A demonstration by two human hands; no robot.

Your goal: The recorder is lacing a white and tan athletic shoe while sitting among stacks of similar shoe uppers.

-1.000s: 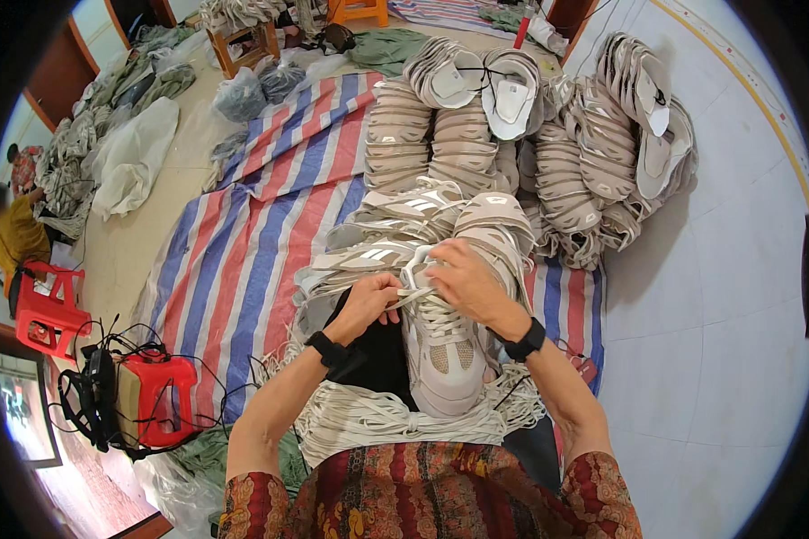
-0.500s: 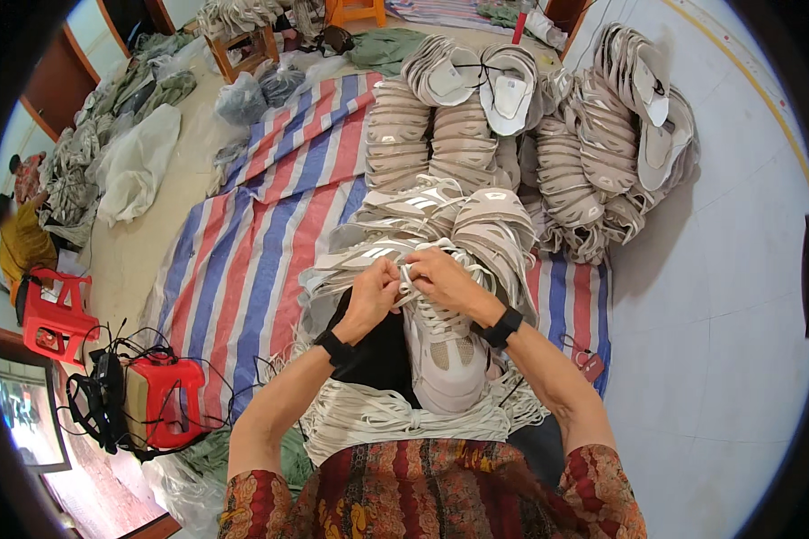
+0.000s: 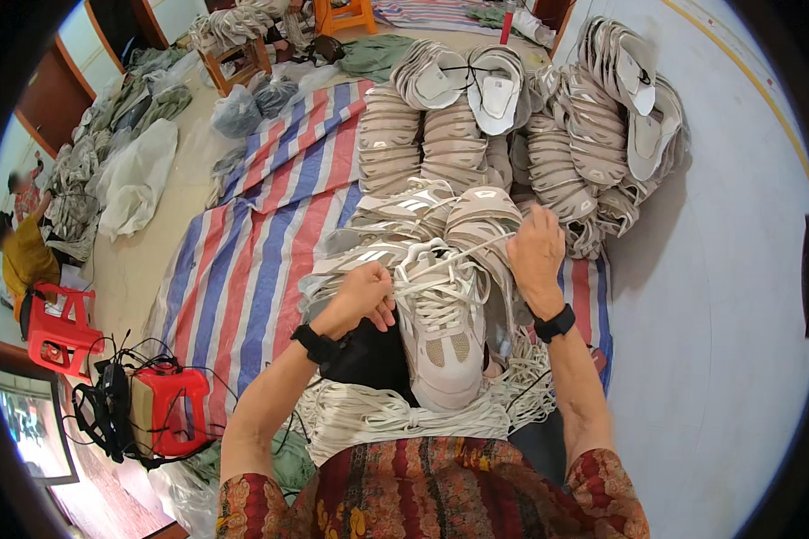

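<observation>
A beige and white sneaker upper [image 3: 447, 364] stands in front of me, its toe toward my body and laces crossed over its tongue. A pale shoelace [image 3: 466, 255] stretches in a slanting line above it. To the right, beyond the shoe, my right hand [image 3: 537, 250] is closed on one end of that lace. My left hand [image 3: 367, 295] is at the shoe's left side, fingers curled and pinched at the lace's other end. Close to my lap lies a thick bundle of loose white laces [image 3: 360, 420].
Nested stacks of beige shoe uppers [image 3: 388, 144] rise just past the shoe, with more stacks [image 3: 593, 135] at the right. A striped tarp [image 3: 243, 278] spreads underneath. Red stools [image 3: 173, 409], cables and a black strap device [image 3: 108, 404] are at left. Two people sit far left.
My hands were together at the top of the shoe's lacing. Now they have moved apart, the right hand out to the right and the left slightly left, with the lace drawn out between them.
</observation>
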